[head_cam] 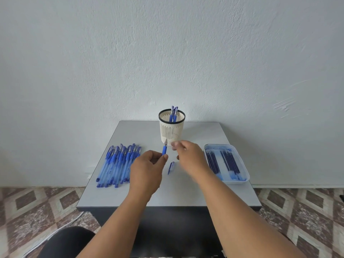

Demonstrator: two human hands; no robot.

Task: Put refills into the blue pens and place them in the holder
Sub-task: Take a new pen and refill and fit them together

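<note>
My left hand [147, 164] pinches a blue pen [164, 149] that points up and away, its metal tip just in front of the cream mesh holder [171, 130]. My right hand [188, 154] hovers just right of the pen tip with its fingers curled; it is blurred and I cannot make out anything in them. A blue pen cap [171, 167] lies on the grey table [186, 194] between my hands. Two blue pens [173, 113] stand in the holder. A pile of blue pens [119, 163] lies at the left.
A white tray [242, 168] with several dark blue refills [223, 162] sits at the right of the table. The holder stands at the far edge near a white wall. Patterned floor tiles surround the table, and a white cable runs at the lower left.
</note>
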